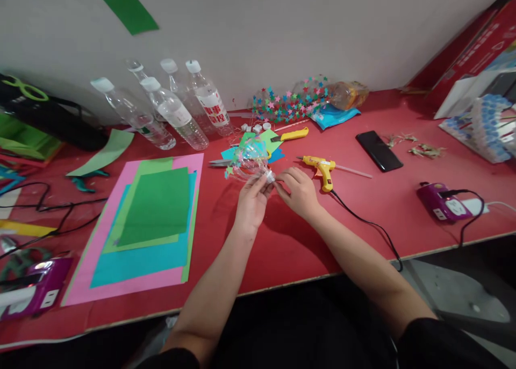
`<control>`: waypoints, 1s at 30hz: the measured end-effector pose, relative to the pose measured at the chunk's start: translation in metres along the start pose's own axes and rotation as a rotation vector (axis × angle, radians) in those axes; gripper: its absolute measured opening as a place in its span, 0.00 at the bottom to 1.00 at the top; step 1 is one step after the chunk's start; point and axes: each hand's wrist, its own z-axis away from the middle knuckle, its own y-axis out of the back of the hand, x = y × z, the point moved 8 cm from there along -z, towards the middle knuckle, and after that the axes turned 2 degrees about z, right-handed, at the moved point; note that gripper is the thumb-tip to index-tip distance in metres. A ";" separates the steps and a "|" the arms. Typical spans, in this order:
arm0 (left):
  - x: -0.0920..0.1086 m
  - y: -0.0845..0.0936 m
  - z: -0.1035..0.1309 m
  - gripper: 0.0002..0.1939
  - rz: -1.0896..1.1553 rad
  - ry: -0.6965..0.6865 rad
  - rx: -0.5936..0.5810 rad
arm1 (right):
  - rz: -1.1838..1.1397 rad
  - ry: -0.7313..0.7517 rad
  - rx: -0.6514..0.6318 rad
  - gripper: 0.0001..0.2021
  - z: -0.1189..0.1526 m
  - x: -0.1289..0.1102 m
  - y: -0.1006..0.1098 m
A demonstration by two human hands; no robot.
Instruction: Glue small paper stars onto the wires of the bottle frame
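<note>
Over the middle of the red table, my left hand [255, 194] is closed round the neck of a cut clear plastic bottle [252, 157] with colourful stars on it. The bottle lies tilted, its wider part pointing away from me. My right hand [298, 189] has its fingers pinched together at the neck end, touching it; the fingertips are partly hidden. Just behind the bottle are scissors [221, 163], mostly covered, and green and blue paper scraps [272, 139]. A yellow glue gun [322, 167] with a clear glue stick lies to the right of my right hand.
Stacked coloured sheets [157, 208] lie at left. Several empty bottles [177, 114] stand by the wall, near star-covered bottles [290, 100]. A yellow cutter [294, 135], a black phone [379, 150] and a purple power socket [443, 201] are around; the glue gun's cord [366, 222] crosses the front edge.
</note>
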 end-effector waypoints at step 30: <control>-0.004 0.010 0.003 0.08 -0.027 -0.004 0.067 | 0.066 0.050 -0.101 0.13 0.002 -0.001 -0.015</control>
